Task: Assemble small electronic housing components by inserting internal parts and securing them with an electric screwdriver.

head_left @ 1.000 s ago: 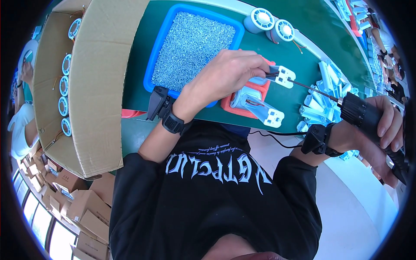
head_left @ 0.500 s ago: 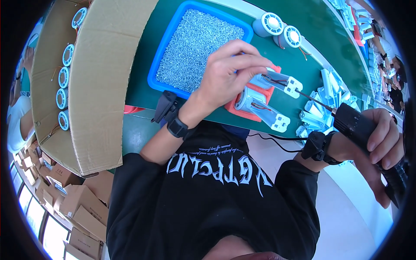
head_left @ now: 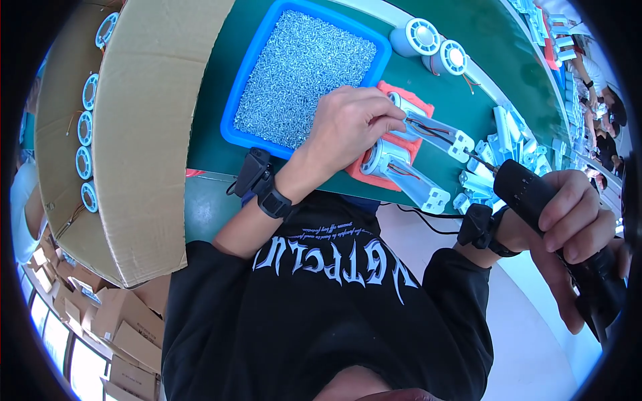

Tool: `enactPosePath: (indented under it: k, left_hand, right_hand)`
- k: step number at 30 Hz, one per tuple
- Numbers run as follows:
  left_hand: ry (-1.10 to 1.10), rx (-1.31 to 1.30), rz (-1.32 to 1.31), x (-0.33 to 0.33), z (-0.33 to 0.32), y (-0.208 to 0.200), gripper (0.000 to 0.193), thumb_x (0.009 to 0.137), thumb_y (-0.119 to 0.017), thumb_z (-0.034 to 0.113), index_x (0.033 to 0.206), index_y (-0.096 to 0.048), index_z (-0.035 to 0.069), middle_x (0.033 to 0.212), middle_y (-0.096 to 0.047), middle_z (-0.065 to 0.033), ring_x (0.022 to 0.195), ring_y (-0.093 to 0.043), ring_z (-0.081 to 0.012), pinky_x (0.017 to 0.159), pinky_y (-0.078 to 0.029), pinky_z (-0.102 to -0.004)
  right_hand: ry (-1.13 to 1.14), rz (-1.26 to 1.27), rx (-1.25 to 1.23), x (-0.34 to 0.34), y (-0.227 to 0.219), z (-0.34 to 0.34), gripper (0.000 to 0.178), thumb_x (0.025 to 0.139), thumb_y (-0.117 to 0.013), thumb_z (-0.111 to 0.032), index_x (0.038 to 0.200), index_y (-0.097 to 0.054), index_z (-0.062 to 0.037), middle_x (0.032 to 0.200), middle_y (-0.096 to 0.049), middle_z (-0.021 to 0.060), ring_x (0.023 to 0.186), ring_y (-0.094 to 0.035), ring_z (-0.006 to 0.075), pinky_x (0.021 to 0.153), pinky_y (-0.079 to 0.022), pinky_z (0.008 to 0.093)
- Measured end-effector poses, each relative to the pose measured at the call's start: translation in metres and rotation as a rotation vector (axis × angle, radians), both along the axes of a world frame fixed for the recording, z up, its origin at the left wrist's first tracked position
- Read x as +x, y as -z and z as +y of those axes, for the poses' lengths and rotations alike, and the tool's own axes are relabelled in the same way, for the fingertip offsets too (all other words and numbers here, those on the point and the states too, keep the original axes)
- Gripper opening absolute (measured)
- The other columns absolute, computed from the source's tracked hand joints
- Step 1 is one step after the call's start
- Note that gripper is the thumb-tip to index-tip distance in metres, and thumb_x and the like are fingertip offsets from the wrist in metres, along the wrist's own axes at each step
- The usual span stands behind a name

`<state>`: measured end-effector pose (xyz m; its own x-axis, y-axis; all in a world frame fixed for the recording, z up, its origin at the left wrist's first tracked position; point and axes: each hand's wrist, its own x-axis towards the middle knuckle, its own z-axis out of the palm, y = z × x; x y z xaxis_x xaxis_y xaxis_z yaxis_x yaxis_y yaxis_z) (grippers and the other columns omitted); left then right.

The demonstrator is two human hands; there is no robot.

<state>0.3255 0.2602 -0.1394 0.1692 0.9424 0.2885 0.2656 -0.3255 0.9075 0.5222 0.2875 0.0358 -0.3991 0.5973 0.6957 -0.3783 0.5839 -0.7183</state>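
Note:
My right hand (head_left: 578, 217) grips a black electric screwdriver (head_left: 525, 190), its thin bit reaching the far end plate of the upper white bracket (head_left: 443, 137). Red and dark wires run along that bracket. My left hand (head_left: 351, 123) is closed in a pinch beside the bracket's round motor end; anything between the fingertips is hidden. A second motor with a white bracket (head_left: 421, 190) lies just below, parallel to the first. Both round ends sit in a red foam-like holder (head_left: 422, 103), partly covered by my left hand.
A blue tray (head_left: 235, 110) full of small silvery screws (head_left: 301, 73) is left of the holder. Two white motors (head_left: 420, 39) stand at the back. White brackets (head_left: 501, 160) are heaped at the right. An open cardboard box (head_left: 144, 134) with several motors fills the left side.
My left hand has dropped slightly toward the holder, uncovering more of the upper motor. The screwdriver has shifted a little left with its bit still at the bracket's end. The view has shifted slightly.

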Motion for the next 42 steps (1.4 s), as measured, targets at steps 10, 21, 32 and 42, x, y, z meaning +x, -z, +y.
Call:
enactPosePath:
  k: [10,21,32,42]
  left_hand:
    - [0.079,-0.087,-0.188,0.008,0.002,0.004,0.010,0.071,-0.073,0.003,0.080,-0.069,0.001,0.095,-0.069,-0.0081,0.084,-0.065,-0.0203,0.070,-0.053,-0.0303]
    - [0.100,-0.002,-0.124,0.007,0.003,0.010,0.010,0.073,-0.071,0.002,0.082,-0.067,0.003,0.097,-0.068,-0.0063,0.086,-0.065,-0.0209,0.074,-0.053,-0.0307]
    - [0.004,0.213,0.008,0.008,0.006,0.007,0.008,0.071,-0.070,0.004,0.079,-0.067,0.005,0.088,-0.066,-0.0036,0.085,-0.064,-0.0217,0.080,-0.048,-0.0361]
    - [-0.066,0.232,-0.084,0.014,0.003,0.002,0.009,0.070,-0.070,0.003,0.078,-0.068,0.006,0.079,-0.066,-0.0025,0.075,-0.063,-0.0209,0.071,-0.046,-0.0340]
  right_hand:
    - [-0.054,-0.037,0.004,0.003,0.005,0.003,0.088,0.059,-0.063,-0.082,0.118,-0.057,-0.0168,0.076,-0.057,-0.0008,0.054,-0.057,0.0081,0.049,-0.045,0.0188]
    - [-0.187,-0.052,0.002,0.011,0.011,0.016,0.079,0.070,-0.067,-0.067,0.128,-0.046,-0.0160,0.082,-0.057,0.0044,0.058,-0.059,0.0120,0.050,-0.050,0.0223]
    - [-0.002,0.173,-0.010,0.044,-0.013,0.007,0.061,0.066,-0.074,-0.064,0.101,-0.064,-0.0141,0.073,-0.061,-0.0014,0.054,-0.059,0.0084,0.050,-0.050,0.0191]
    - [0.082,0.272,-0.093,0.047,-0.006,0.006,0.063,0.060,-0.069,-0.074,0.074,-0.061,-0.0137,0.065,-0.061,-0.0052,0.050,-0.060,0.0075,0.053,-0.050,0.0187]
